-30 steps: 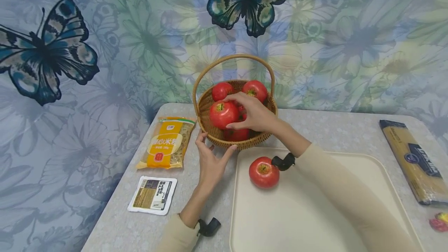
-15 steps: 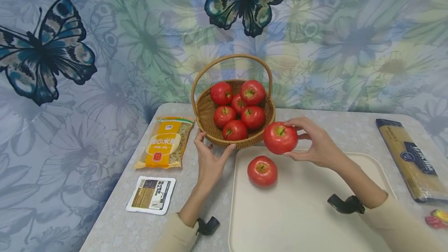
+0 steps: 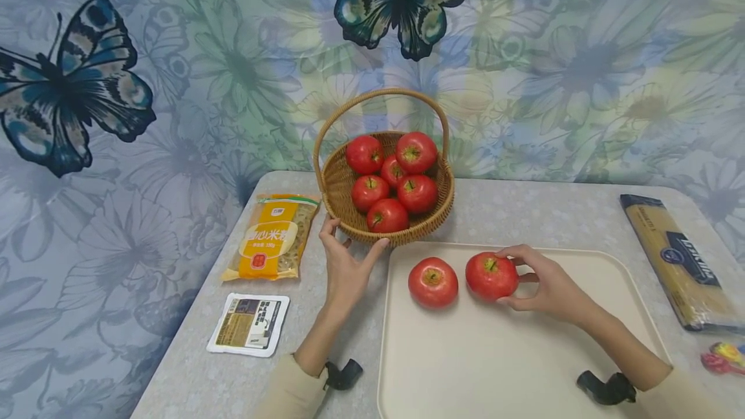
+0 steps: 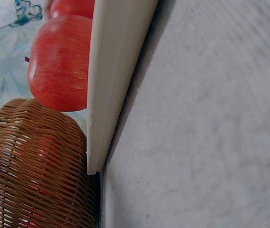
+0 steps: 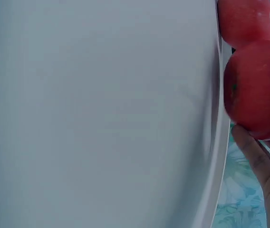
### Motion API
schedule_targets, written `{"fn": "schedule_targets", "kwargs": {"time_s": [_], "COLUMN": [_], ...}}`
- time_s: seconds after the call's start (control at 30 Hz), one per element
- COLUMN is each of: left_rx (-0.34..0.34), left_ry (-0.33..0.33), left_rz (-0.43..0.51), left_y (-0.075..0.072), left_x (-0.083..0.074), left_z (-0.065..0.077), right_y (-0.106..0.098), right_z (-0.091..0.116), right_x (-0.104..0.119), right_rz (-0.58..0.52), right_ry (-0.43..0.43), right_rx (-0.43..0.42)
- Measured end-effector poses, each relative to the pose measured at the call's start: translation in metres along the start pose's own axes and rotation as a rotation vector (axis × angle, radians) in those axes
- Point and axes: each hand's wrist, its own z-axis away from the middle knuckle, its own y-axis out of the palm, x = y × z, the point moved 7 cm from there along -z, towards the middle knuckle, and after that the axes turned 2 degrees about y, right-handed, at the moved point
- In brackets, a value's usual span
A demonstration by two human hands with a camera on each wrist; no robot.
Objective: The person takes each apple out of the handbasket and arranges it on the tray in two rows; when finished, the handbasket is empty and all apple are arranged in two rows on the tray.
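My right hand holds a red apple between thumb and fingers, at the back of the cream tray. Close to its left sits another red apple on the tray. Behind the tray stands a wicker basket with a tall handle and several red apples inside. My left hand grips the basket's front left side, thumb and fingers spread around its lower edge. In the right wrist view, fingers touch the held apple. The left wrist view shows the basket's woven wall beside the tray edge.
Left of the basket lies a yellow food packet, with a flat white-edged pack nearer me. At the right of the table are a long pasta packet and small colourful items. A butterfly-print cloth hangs behind.
My right hand has taken an apple out of the basket, carried it right and down, and brought it to the tray beside the other apple. The left hand has stayed at the basket.
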Motion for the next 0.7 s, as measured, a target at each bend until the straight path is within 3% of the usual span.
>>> {"fn": "schedule_targets", "kwargs": {"time_s": [0.33,0.7], "left_rx": [0.005,0.002], "left_ry": [0.003,0.007], "left_rz": [-0.005,-0.011], "left_y": [0.000,0.001], "left_x": [0.001,0.002], "left_z": [0.000,0.001], "right_y": [0.006,0.010], "right_z": [0.007,0.011], "right_x": [-0.001,0.004], "right_rz": [0.012,0.159], "right_ry": [0.003,0.005], "right_rx": [0.017,0.054]}}
